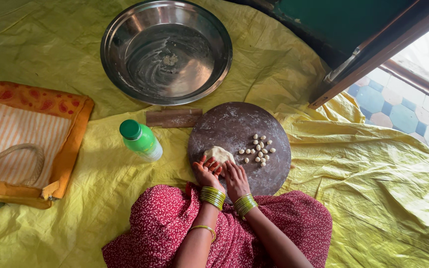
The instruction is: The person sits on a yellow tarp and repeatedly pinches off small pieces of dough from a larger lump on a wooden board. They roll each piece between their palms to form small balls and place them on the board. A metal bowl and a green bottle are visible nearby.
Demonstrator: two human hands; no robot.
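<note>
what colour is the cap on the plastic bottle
Green, on the bottle cap; seen in the head view.

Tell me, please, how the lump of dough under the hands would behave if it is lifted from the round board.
The dough lump looks soft and pale, so it would probably sag and stretch, not stay stiff. Both hands press on it, so it likely dents easily. The round board looks floured, so it may lift off without sticking much.

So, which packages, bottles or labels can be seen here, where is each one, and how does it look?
Plastic bottle: lying tilted on the yellow sheet, left of the round board; green cap, green and white body.
Cloth bag: at the left edge, flat; orange border, striped white panel, pale handle.
No signs or screens.
</note>
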